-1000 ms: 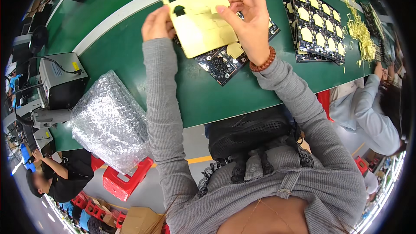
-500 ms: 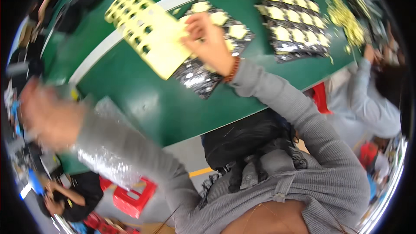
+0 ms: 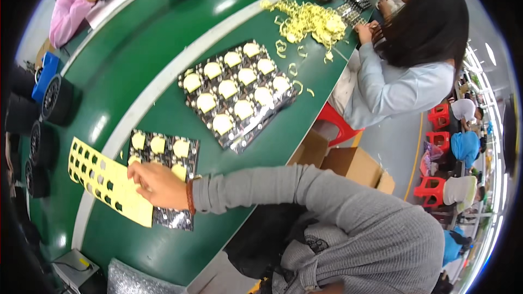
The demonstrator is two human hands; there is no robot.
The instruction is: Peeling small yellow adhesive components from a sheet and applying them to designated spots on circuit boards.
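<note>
My right hand (image 3: 160, 186) is over a yellow sheet of round stickers (image 3: 136, 207), its fingers curled and closed at the sheet's right part. Rows of holes run through the rest of the sheet, which slants to the left. Partly under the sheet and hand lies a black circuit board panel (image 3: 173, 219) with yellow round stickers in rows. Farther right is a stack of similar black panels (image 3: 234, 95), the top one bearing yellow rounds in rows. My left hand is outside the picture.
A heap of yellow scrap rings (image 3: 310, 24) lies beyond the stack, near a co-worker in light blue (image 3: 403, 90). Black reels (image 3: 57, 99) stand along the left. Bubble wrap (image 3: 136, 280) is at the near edge; cardboard boxes (image 3: 354, 166) and a red stool (image 3: 338, 125) are beside the table.
The view has swung to the right, so the table's far right end now shows. My left hand, blurred at the left before, has gone out of view. My right hand stays at the sheet.
</note>
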